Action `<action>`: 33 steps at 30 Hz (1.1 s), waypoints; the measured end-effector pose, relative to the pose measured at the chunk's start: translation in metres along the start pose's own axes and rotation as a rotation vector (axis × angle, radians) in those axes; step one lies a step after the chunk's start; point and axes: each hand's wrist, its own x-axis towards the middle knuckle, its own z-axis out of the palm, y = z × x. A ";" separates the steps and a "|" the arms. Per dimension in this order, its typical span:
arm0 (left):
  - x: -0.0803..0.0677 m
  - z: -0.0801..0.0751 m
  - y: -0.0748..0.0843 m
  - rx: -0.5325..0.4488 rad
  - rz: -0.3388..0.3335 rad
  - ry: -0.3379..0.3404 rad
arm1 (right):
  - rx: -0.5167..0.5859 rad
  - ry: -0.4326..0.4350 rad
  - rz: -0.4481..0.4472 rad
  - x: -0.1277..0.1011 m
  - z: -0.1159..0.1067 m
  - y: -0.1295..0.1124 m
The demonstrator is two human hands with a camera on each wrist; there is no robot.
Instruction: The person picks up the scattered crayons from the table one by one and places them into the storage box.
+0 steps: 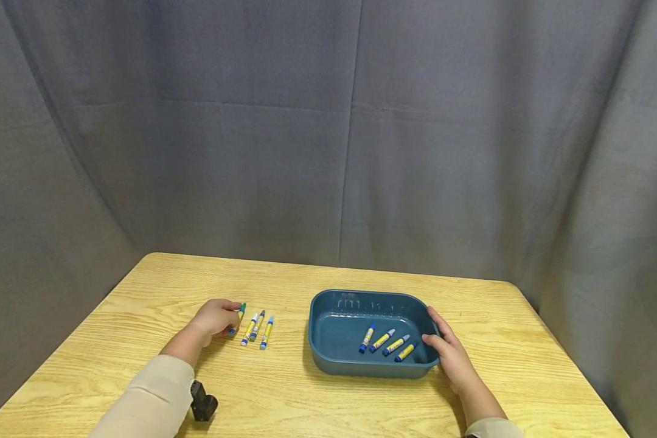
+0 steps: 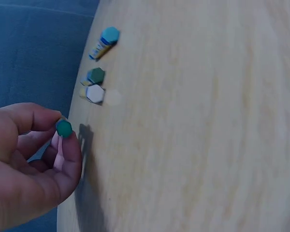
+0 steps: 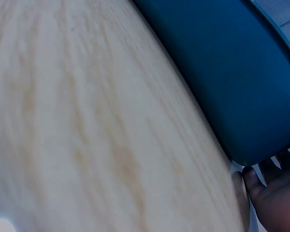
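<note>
The left hand (image 1: 215, 317) is pinching a green-capped marker (image 1: 238, 319) between thumb and curled fingers (image 2: 31, 118), low over the desk (image 1: 285, 395). Three more markers (image 1: 257, 328) are lying just beside it. The right hand (image 1: 451, 356) is gripping the right rim of the blue tray (image 1: 328, 304), where four markers (image 1: 385, 342) are lying inside. A grey curtain (image 1: 328, 134) is hanging behind.

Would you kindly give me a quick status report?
Left hand pinches green-capped crayon. Right hand holds bin rim. Path to bin clear.
</note>
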 end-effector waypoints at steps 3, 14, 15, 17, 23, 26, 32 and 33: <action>0.001 0.000 0.005 -0.066 0.005 -0.024 | 0.003 0.006 0.001 -0.001 0.000 0.000; 0.005 0.013 0.032 -0.155 0.025 -0.057 | 0.013 0.013 -0.005 -0.001 0.000 0.001; 0.006 0.015 0.035 -0.154 0.028 -0.063 | 0.014 0.013 -0.004 -0.001 0.000 0.001; 0.006 0.019 0.041 -0.152 0.036 -0.076 | 0.014 0.013 0.003 -0.002 0.000 0.000; 0.008 0.034 0.061 -0.186 0.074 -0.128 | 0.003 0.018 0.014 -0.001 0.001 0.000; 0.008 0.042 0.070 -0.202 0.090 -0.148 | 0.007 0.020 0.010 -0.002 0.001 -0.001; 0.011 0.059 0.085 -0.229 0.112 -0.169 | 0.013 0.014 0.005 -0.002 0.001 -0.001; 0.012 0.063 0.087 -0.233 0.112 -0.168 | 0.013 0.013 0.004 -0.002 0.001 -0.001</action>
